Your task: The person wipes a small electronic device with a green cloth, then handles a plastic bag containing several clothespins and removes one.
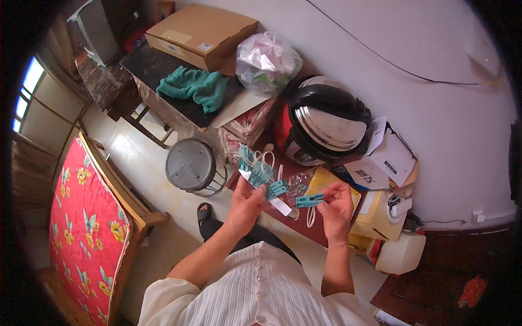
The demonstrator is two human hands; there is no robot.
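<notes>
Between the thumb and fingers of my left hand is a white card strip with several teal plastic clothespins fixed along it. White cord loops stick up from these pins. My right hand pinches one separate teal clothespin by its end, a little to the right of the strip. A white loop hangs below that pin. Behind the hands, a clear plastic wrapper lies on the dark red table.
An electric pressure cooker stands behind the hands, with an opened white box to its right. A green cloth, a cardboard box and a filled plastic bag sit at the back. A round stool stands left.
</notes>
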